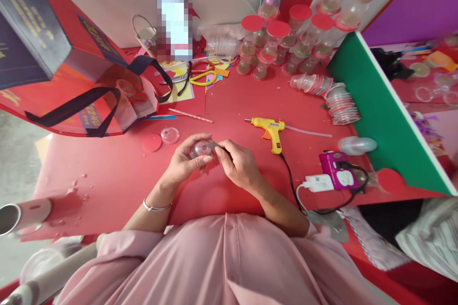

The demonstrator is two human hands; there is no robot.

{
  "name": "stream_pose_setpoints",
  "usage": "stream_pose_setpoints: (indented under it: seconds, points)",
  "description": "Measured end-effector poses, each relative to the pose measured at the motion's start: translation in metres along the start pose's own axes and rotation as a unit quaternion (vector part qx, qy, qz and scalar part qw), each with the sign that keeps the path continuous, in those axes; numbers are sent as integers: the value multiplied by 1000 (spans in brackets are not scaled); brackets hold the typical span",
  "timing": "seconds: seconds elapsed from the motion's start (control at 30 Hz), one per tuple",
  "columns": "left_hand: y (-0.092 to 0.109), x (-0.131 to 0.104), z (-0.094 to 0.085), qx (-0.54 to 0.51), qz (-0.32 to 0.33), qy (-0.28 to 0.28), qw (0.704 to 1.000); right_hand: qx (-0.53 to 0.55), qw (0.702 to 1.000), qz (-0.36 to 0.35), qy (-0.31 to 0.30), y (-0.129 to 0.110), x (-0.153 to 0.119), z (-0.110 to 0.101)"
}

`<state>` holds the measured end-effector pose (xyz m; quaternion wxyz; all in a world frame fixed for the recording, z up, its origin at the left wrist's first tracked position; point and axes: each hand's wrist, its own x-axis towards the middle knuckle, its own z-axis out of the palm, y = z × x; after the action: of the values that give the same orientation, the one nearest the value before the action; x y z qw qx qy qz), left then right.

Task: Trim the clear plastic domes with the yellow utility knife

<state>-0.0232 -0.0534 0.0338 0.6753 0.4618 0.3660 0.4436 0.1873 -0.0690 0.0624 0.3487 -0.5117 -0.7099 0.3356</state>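
Observation:
Near the middle of the red table, my left hand (186, 159) is closed around a clear plastic dome lid (200, 149), its rounded side showing. My right hand (238, 164) is closed, pinching a small flat grey piece (212, 145) against the lid's right side. Whether it is a blade cannot be made out. To the right lies a yellow glue gun (270, 128) with a clear glue stick (309, 131) in its back. Left of my hands are another clear lid (170, 135) and a red disc (152, 142).
Several hourglass-like cup towers with red caps (279, 29) stand at the back right. Stacked clear lids (342, 105) lean by a green board (390, 114). A purple power socket (331, 164) is at right. A large gift bag (96, 64), scissors (203, 77) and a striped straw (191, 115) lie left.

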Motion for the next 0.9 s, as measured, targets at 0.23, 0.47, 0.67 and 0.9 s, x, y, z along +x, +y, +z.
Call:
stream_pose_setpoints:
  seconds: [0.23,0.47,0.67,0.9]
  points:
    - [2,-1,-6,14,-21,-1,1000,-10,1000,16,-19,-1,0,-3]
    - [6,0,-5,15,-19,-1,1000,-2,999,11,-32,-2,0,-4]
    - [8,-1,-7,25,-19,-9,999,-17,998,13,-53,-4,0,-7]
    - [9,-1,-7,20,-21,-19,999,-29,997,15,-63,-4,0,-8]
